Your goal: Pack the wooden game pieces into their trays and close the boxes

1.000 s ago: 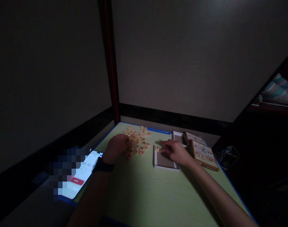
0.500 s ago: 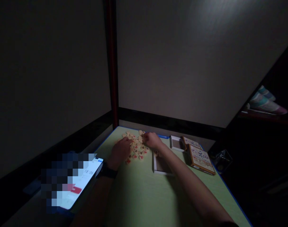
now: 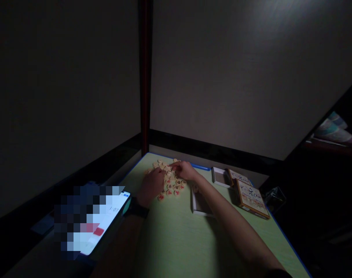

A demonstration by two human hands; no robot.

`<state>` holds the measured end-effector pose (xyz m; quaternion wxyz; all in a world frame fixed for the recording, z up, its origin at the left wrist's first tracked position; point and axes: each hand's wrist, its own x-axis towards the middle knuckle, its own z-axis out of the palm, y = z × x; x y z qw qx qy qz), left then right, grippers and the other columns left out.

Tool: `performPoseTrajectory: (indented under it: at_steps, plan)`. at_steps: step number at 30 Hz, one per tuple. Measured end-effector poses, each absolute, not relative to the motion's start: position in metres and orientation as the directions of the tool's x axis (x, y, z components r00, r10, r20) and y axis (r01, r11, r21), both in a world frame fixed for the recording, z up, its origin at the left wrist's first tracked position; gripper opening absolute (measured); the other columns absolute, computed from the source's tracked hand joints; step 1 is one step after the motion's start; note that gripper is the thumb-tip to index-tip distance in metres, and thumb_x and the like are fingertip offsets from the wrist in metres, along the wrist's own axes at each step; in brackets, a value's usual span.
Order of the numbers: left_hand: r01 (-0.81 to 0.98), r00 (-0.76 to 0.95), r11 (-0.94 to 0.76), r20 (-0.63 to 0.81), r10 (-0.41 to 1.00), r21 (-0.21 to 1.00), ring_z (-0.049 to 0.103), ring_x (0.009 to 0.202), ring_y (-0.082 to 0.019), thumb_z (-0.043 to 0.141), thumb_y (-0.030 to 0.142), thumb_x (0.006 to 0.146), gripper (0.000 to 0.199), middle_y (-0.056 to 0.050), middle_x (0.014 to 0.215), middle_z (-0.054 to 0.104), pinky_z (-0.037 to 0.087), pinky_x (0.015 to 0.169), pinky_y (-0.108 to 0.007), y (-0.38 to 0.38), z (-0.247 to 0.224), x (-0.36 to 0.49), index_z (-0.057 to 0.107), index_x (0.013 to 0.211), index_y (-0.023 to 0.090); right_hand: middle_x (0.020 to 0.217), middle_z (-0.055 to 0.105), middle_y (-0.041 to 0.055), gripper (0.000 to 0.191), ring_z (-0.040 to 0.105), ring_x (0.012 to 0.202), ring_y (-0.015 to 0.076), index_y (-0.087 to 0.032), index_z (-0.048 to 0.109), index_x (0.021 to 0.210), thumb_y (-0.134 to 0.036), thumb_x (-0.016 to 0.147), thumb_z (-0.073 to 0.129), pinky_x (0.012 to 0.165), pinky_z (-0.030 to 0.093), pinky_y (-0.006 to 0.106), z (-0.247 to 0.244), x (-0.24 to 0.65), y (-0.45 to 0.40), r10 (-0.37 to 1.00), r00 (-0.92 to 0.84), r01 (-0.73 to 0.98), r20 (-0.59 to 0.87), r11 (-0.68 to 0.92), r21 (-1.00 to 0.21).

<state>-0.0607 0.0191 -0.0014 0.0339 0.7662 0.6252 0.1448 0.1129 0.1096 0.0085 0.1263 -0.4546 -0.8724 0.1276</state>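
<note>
Our right hand (image 3: pixel 184 170) has moved from the open box (image 3: pixel 202 213) to the pieces (image 3: pixel 169 187) on the table (image 3: pixel 176 239), near our left hand (image 3: pixel 154 184). Fingertip picking looks underway; lifting one needs finger clearance. Can't tell either grip.

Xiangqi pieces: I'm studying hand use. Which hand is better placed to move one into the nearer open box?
Probably the right hand: it's at the xiangqi pieces, nearer that open box than the left hand is.

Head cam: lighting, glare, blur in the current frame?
Head view: dim, right side nearly black; soft glare on upper wall; phone screen brightest, blocky pixelation beside it; shadow on green table by right forearm; xiangqi pieces soft, characters hard to read.
</note>
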Motion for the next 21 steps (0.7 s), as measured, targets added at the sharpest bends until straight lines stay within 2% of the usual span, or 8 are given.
performPoseTrajectory:
  at_steps: [4,9,15,21]
  plan:
    - [0.939,0.196,-0.238,0.181,0.964,0.248,0.062,0.11,-0.022,0.041,0.01,0.092,0.033,-0.012,0.119,0.065,0.046,0.096,-0.031,0.021,-0.004,-0.061,0.065,0.113,0.017,0.097,0.077,0.0053,0.049,0.07,0.087,0.0188,-0.017,0.073,0.117,-0.001,0.073,0.057,0.077,0.049,0.023,0.012,0.119,0.11,0.837,-0.537,0.783,0.107,0.541,-0.308]
    - [0.925,0.234,-0.277,0.186,0.954,0.26,0.061,0.113,-0.022,0.041,0.008,0.091,0.034,-0.013,0.12,0.066,0.045,0.101,-0.033,0.023,-0.007,-0.062,0.068,0.111,0.013,0.1,0.077,0.0044,0.044,0.07,0.091,0.0182,-0.02,0.075,0.113,-0.005,0.074,0.061,0.08,0.047,0.021,0.013,0.11,0.105,0.788,-0.61,0.753,0.083,0.609,-0.248]
    - [0.924,0.232,-0.277,0.188,0.954,0.265,0.062,0.112,-0.022,0.04,0.006,0.09,0.037,-0.012,0.12,0.067,0.046,0.099,-0.031,0.023,-0.005,-0.062,0.069,0.112,0.014,0.09,0.077,0.0053,0.025,0.068,0.085,0.0181,-0.017,0.078,0.091,-0.006,0.079,0.058,0.075,0.045,0.022,0.017,0.101,0.1,0.727,-0.687,0.718,0.01,0.68,-0.146]
    - [0.941,0.163,-0.195,0.135,0.977,0.277,0.059,0.12,-0.022,0.041,0.003,0.089,0.041,-0.014,0.128,0.064,0.043,0.104,-0.031,0.021,0.003,-0.064,0.064,0.122,0.012,0.099,0.076,0.0129,0.023,0.068,0.094,0.0217,-0.013,0.076,0.094,-0.007,0.082,0.057,0.079,0.044,0.025,0.015,0.095,0.103,0.718,-0.694,0.72,-0.051,0.692,-0.048]
